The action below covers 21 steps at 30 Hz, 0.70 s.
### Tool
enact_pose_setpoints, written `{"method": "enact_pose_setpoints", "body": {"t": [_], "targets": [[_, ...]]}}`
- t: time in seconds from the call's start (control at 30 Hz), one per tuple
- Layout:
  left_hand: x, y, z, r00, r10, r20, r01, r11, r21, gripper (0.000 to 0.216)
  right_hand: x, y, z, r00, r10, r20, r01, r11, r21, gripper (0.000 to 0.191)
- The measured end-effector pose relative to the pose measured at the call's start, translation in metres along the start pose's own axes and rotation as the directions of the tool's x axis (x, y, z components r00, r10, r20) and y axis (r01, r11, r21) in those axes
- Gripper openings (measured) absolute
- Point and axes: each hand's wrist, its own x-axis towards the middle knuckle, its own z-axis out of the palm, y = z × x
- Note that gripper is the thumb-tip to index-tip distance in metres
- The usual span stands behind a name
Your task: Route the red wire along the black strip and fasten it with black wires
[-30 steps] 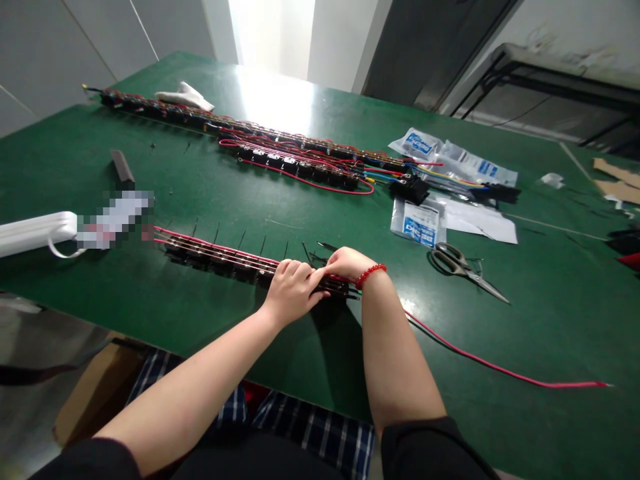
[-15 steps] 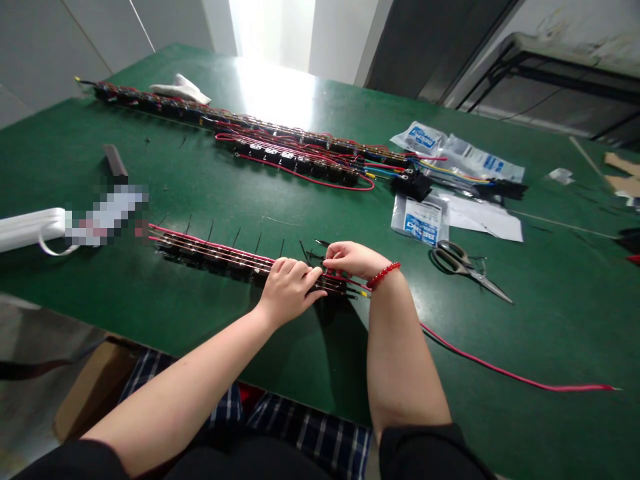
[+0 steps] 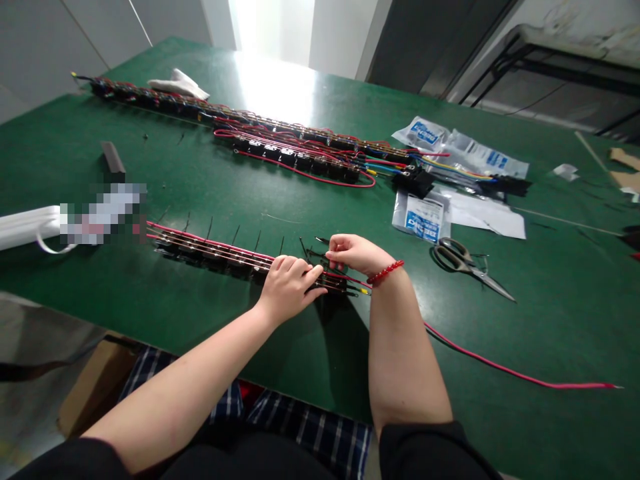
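Note:
A long strip of joined black modules [image 3: 227, 265], with red and copper-coloured wires along its top, lies on the green table in front of me. Thin black cable ties [image 3: 259, 240] stick up from its far side. My left hand [image 3: 287, 288] is closed over the strip near its right end, fingers on top and thumb on the near side. Just right of it, my right hand [image 3: 357, 255] pinches a thin black cable tie at the strip's far side; its fingertips partly hide the tie. A red wire [image 3: 500, 369] runs from under my right forearm to the right.
Scissors [image 3: 473, 268] lie right of my right hand, near plastic packets [image 3: 424, 220] and white paper [image 3: 487, 217]. Longer wired strips [image 3: 300, 160] stretch across the table behind. At left are a white object [image 3: 30, 227], a blurred-out patch and a dark bar [image 3: 113, 160].
My right hand has pulled slightly away from the strip, up and to the right, still pinching. My left hand stays where it was.

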Motion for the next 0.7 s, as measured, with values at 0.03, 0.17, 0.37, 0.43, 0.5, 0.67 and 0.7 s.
{"method": "enact_pose_setpoints", "body": {"t": [0.03,0.17,0.37,0.43,0.5,0.67,0.7], "targets": [[0.0001,0.0000,-0.0001,1.000,-0.003,0.001,0.003,1.000,-0.001,0.038,0.0001,0.0000,-0.0001,1.000,-0.003,-0.010,0.003,1.000,0.000,0.016],[0.0006,0.0002,-0.0004,1.000,-0.009,-0.010,0.008,1.000,-0.001,0.037,-0.0001,0.0001,0.0002,0.999,-0.011,-0.043,0.011,1.000,0.002,0.017],[0.0006,0.0005,-0.0007,1.000,0.007,-0.029,-0.007,1.000,0.021,0.036,-0.0010,0.0009,-0.0011,1.000,-0.010,-0.012,0.010,1.000,0.006,0.019],[0.0002,0.0007,-0.0007,0.999,0.016,-0.036,-0.015,0.999,0.031,0.036,-0.0015,0.0018,-0.0019,1.000,-0.014,0.012,0.014,1.000,-0.005,0.020],[-0.0002,0.0009,-0.0006,0.999,0.020,-0.035,-0.018,0.999,0.040,0.037,-0.0021,0.0027,-0.0026,0.999,-0.024,0.037,0.024,1.000,-0.004,0.021],[-0.0001,0.0014,-0.0001,1.000,0.010,-0.020,-0.009,0.999,0.038,0.038,-0.0033,0.0036,-0.0044,0.992,-0.084,0.097,0.084,0.996,0.002,0.023],[0.0001,0.0015,-0.0001,1.000,0.010,-0.017,-0.009,0.999,0.038,0.038,-0.0037,0.0036,-0.0050,0.989,-0.102,0.108,0.103,0.995,-0.011,0.023]]}}
